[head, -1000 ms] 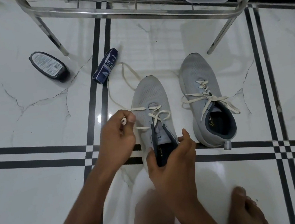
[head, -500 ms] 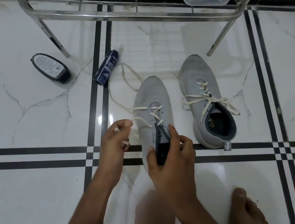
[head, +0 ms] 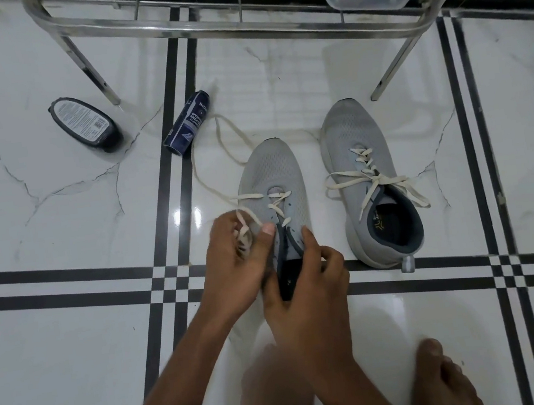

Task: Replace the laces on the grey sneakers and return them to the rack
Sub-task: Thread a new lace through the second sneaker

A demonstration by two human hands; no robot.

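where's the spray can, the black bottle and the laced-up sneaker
spray can (head: 189, 122), head view, on the middle of its blue label
black bottle (head: 83, 123), head view, on its white printed label
laced-up sneaker (head: 352, 131), head view, on the grey mesh toe

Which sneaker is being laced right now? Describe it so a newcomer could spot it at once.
Start at the metal rack at the top; two grey sneakers sit on the floor below it. The sneaker being laced is the one nearer the blue spray can, held by both hands, its lace trailing loose across the tiles.
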